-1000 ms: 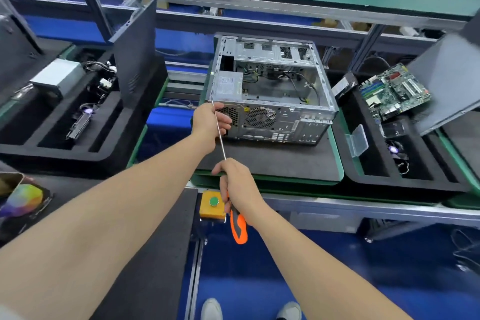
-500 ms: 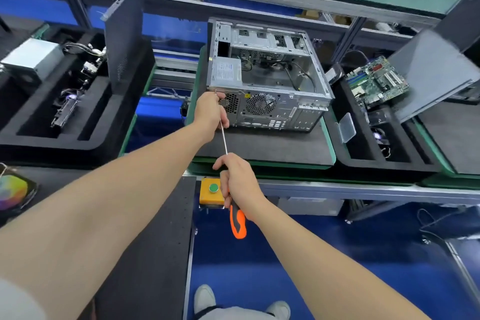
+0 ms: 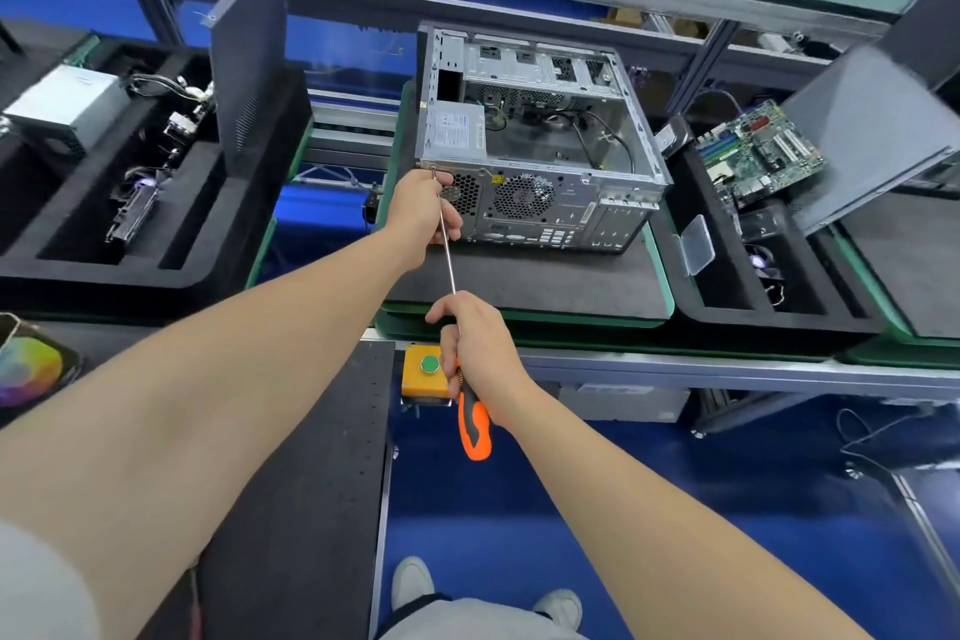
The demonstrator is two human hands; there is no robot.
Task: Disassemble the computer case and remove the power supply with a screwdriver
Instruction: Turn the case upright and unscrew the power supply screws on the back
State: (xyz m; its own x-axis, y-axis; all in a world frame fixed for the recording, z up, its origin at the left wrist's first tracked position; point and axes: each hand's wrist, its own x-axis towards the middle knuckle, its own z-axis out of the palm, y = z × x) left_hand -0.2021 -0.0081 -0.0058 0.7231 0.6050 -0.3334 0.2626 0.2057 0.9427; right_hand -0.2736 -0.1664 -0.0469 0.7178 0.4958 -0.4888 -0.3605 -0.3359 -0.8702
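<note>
CASE: open silver metal computer case (image 3: 540, 140) on dark surface (image 3: 545, 286) | PSU: grey boxy power supply (image 3: 454, 130) inside case's near-left corner, not yet out | LEFT: left hand (image 3: 423, 216), fingers curled round the shaft at case's rear corner, likely steadying the tip | RIGHT: right hand (image 3: 478, 348), fingers wrapped round long orange-and-black screwdriver (image 3: 476, 431) handle | RIGHT OF CASE: black foam tray (image 3: 779, 322) holds green motherboard (image 3: 758, 156)

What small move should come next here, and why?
Probably turn the screwdriver with the right hand: its tip sits at a rear corner of the computer case by the power supply, the left hand steadies the shaft, and the supply is not yet out.
</note>
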